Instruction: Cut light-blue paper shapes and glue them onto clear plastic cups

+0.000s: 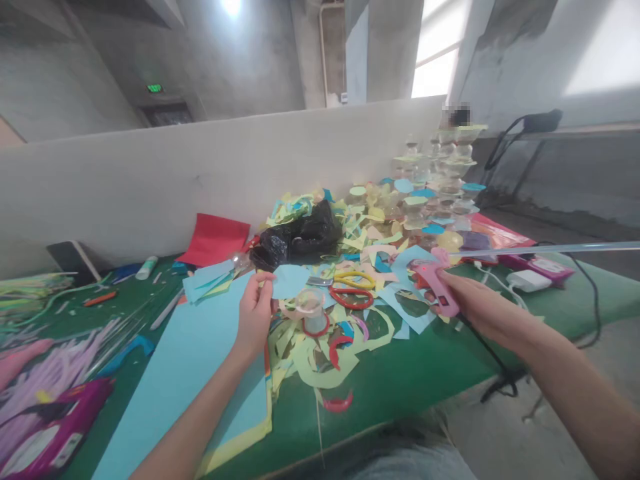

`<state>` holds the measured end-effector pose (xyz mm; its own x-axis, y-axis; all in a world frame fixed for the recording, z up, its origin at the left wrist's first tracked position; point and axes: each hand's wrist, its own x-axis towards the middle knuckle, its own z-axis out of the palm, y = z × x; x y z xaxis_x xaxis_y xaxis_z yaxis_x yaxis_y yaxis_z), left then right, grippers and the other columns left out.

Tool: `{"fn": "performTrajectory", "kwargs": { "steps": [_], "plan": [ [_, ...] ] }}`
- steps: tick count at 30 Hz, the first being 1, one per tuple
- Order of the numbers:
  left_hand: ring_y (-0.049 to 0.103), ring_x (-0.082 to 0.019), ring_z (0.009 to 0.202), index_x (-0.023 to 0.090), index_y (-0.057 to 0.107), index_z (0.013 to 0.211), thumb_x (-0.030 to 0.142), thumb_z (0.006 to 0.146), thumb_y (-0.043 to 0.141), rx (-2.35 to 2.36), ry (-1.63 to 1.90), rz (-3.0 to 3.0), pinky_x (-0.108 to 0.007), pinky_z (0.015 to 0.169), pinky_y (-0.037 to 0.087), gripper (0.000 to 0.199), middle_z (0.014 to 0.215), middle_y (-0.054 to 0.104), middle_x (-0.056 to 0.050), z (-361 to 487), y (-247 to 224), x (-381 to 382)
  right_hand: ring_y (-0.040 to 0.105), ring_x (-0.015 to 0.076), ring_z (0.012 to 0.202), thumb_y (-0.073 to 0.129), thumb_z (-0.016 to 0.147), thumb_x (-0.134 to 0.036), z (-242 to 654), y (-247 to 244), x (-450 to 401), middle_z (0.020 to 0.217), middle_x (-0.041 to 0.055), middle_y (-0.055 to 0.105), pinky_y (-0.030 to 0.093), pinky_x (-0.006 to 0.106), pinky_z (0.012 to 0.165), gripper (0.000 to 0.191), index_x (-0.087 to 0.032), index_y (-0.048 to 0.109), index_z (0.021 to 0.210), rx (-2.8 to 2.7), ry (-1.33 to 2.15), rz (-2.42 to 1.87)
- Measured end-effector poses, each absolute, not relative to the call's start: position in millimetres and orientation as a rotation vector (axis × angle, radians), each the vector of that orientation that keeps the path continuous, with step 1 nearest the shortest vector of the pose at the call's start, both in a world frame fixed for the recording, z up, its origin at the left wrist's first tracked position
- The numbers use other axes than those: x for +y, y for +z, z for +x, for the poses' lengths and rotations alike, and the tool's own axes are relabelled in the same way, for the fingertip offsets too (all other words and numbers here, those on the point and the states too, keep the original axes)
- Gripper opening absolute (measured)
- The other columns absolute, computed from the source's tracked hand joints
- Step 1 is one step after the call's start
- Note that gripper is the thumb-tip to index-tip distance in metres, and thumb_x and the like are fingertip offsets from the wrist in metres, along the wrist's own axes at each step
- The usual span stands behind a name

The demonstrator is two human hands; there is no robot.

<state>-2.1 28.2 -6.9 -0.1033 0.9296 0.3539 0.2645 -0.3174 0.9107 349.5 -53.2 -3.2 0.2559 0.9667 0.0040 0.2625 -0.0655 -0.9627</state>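
The pink glue gun (440, 287) is in the right hand (465, 297), in front of the person and a bit to the right. The right fingers are closed around its handle, but the gun hides most of them. Its nose points left. A long, clear glue stick (550, 249) pokes out of its back and goes off to the right. The right wrist is nearly straight, and the arm comes up from the bottom right corner, leaning left.

The left hand (255, 307) has its thumb and fingers pinched close together. They hold the edge of a light blue paper piece (291, 281), which sticks out to the right. The back of this hand faces the person. The left arm slants up from the bottom, over the big blue sheets (175, 373).

Between the hands, nearer the left one, is a clear cup shape (313, 310) with a red ring at its bottom. Just past it are yellow scissor handles (355, 279) and red scissor handles (353, 299). Paper scraps (320, 363) lie all around on the green table (400, 380). Farther back are a black plastic bag (300, 237) and, to the right, a tall pile of clear cups (447, 173).
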Motion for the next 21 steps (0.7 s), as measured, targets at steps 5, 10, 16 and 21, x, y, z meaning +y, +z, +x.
{"fn": "performTrajectory", "kwargs": {
  "steps": [5,10,16,21],
  "plan": [
    [0.039,-0.008,0.043,0.022,0.053,0.095,0.035,0.089,0.046,1.322,1.456,1.583,-0.016,0.044,0.031,0.016,0.051,0.036,0.008,-0.4,-5.5,25.0,0.051,0.0133,0.057,0.066,0.073,-0.063,328.6,-3.1,-58.7,0.062,-0.0001,0.057,0.044,0.024,0.053,0.045,-0.019,0.061,0.070,-1.213,1.005,-1.492],
    [0.040,-0.008,0.044,0.022,0.053,0.096,0.035,0.090,0.046,1.312,1.470,1.574,-0.017,0.043,0.030,0.016,0.054,0.037,0.008,3.2,-5.0,20.8,0.047,0.0127,0.054,0.058,0.073,-0.071,308.9,-6.4,-65.1,0.057,-0.0004,0.053,0.040,0.025,0.052,0.053,-0.020,0.054,0.061,-1.298,0.844,-1.617],
    [0.048,-0.010,0.049,0.023,0.053,0.099,0.034,0.093,0.040,1.353,1.529,1.712,-0.018,0.048,0.038,0.018,0.057,0.041,0.006,0.8,-6.1,18.0,0.050,0.0146,0.052,0.055,0.077,-0.069,286.9,-6.1,-71.8,0.055,0.0009,0.054,0.043,0.027,0.051,0.053,-0.021,0.052,0.055,-1.463,0.837,-1.671],
    [0.053,-0.009,0.054,0.021,0.057,0.104,0.022,0.095,0.038,1.217,1.535,2.453,-0.021,0.055,0.043,0.022,0.068,0.058,0.002,-1.2,-1.5,12.6,0.051,0.0155,0.053,0.052,0.079,-0.068,284.4,-13.9,-69.6,0.053,-0.0001,0.053,0.043,0.026,0.049,0.051,-0.022,0.051,0.058,-1.547,0.716,-1.649]
  ]
}}
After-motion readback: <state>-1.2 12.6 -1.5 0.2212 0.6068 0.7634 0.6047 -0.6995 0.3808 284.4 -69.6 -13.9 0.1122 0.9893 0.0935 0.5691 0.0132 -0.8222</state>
